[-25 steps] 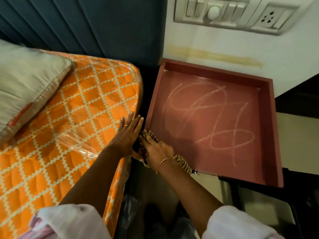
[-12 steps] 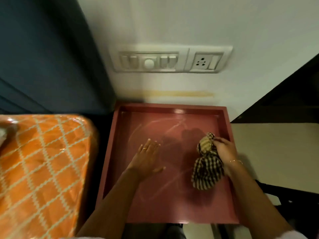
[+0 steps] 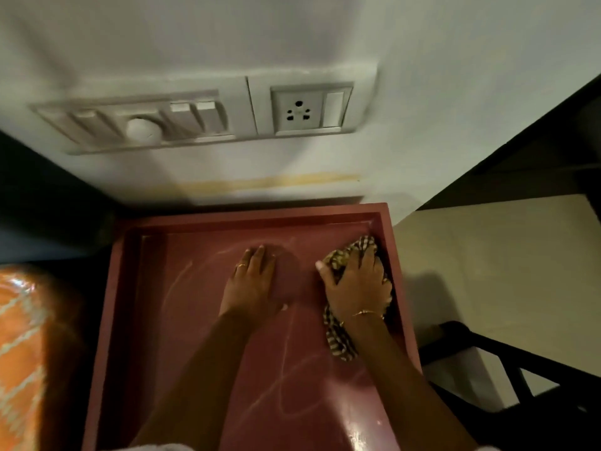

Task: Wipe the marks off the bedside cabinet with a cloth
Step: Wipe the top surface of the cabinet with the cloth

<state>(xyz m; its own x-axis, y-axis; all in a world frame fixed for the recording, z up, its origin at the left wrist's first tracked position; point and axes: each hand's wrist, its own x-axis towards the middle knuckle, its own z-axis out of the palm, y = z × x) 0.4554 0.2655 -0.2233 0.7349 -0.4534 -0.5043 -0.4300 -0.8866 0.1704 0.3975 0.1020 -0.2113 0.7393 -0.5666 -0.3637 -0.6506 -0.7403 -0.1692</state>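
Head view, left to right: orange patterned mattress point(image 3: 22, 346) at far left. Left hand point(image 3: 252, 283) lies flat on the bedside cabinet point(image 3: 182, 320) surface, fingers point(image 3: 260, 258) straight, holding nothing. Pale marks point(image 3: 292, 385) run beside and nearer than those fingers. Right hand point(image 3: 357, 284) presses the checked cloth point(image 3: 341, 340) down, fingers curled over it, near the far right corner.
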